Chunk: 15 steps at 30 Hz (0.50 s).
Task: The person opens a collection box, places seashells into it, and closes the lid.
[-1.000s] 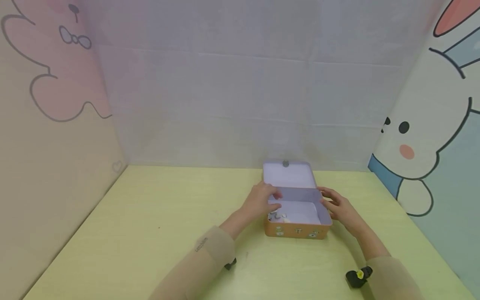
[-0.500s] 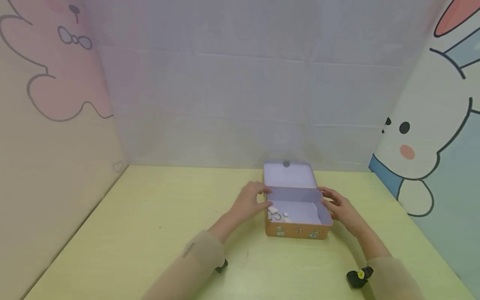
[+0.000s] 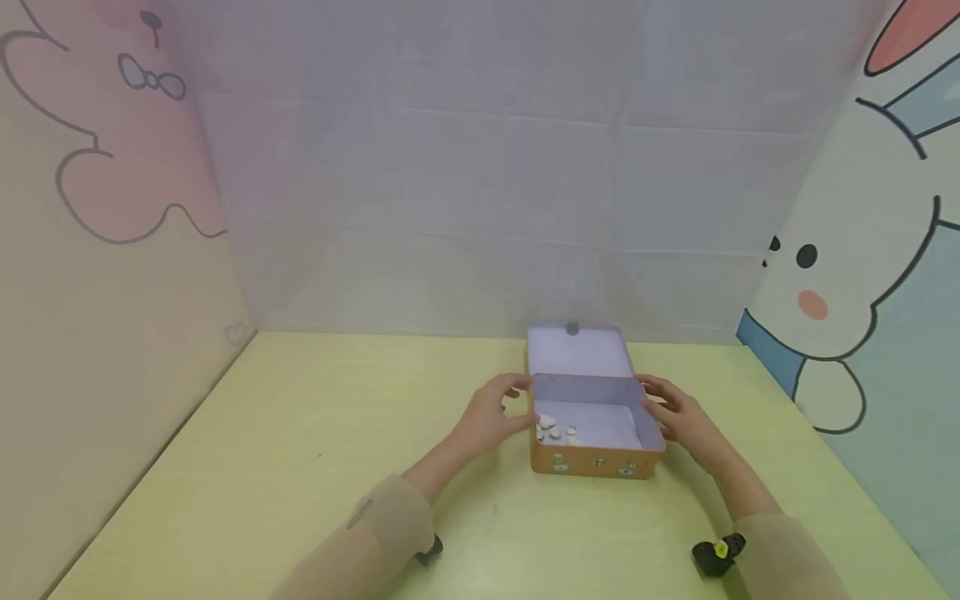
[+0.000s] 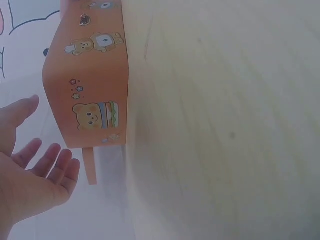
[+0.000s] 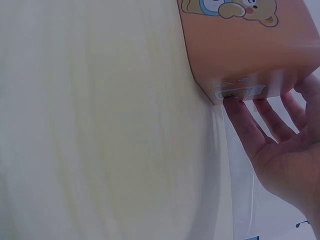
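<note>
An orange tin box (image 3: 581, 460), printed with bears (image 4: 95, 116), stands on the table with its lid (image 3: 579, 350) tipped back. Several small whitish pieces (image 3: 547, 422) lie in its left front corner. My left hand (image 3: 483, 414) is at the left end, thumb and fingertips close to the rim, holding nothing; its fingers (image 4: 60, 162) look loosely bent in the left wrist view. At the other end, my right hand (image 3: 687, 427) touches the box, its fairly straight fingers (image 5: 247, 125) reaching a back corner and the thumb lying near the rim.
The pale yellow table (image 3: 300, 492) runs back to a whitish sheet (image 3: 420, 275). Printed side panels stand at left and right, the right one showing a rabbit (image 3: 847, 275). Dark wrist cameras (image 3: 716, 557) sit at the sleeves.
My left hand has drawn back leftward from over the inside of the box to its left rim, uncovering the small pieces. The right hand and the box have stayed in place.
</note>
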Tool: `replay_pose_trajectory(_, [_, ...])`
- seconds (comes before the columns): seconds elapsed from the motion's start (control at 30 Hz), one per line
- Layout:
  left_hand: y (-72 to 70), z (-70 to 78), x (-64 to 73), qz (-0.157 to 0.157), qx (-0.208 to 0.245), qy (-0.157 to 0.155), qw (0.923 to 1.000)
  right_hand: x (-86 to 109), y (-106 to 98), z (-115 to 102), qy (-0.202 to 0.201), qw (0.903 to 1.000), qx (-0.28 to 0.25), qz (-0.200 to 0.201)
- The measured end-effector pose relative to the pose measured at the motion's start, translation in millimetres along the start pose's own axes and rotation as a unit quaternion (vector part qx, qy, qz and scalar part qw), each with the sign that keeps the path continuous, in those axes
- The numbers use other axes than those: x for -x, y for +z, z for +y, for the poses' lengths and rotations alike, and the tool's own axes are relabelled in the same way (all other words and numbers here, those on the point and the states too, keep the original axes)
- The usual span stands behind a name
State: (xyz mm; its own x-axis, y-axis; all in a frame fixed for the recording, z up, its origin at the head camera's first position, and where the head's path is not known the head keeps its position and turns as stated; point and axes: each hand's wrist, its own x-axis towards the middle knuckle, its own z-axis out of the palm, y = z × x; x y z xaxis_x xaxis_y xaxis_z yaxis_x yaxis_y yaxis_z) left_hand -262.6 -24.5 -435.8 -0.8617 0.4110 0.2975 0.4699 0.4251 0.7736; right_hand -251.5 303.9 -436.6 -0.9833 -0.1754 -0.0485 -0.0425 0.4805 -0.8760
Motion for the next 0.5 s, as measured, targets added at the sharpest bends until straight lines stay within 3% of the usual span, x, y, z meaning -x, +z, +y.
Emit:
replay_pose_trajectory(0.23, [0.7, 2.3, 10.5, -0.035, 0.07, -0.05, 0.9957, 1.7, -2, -1, -0.01, 0.9999, -0.003, -0.007])
replay_pose_trajectory(0.5, [5.1, 3.4, 20.3, -0.069, 0.161, -0.104, 0.979, -0.4, -7, -6, 0.002, 0.9995, 0.019, -0.024])
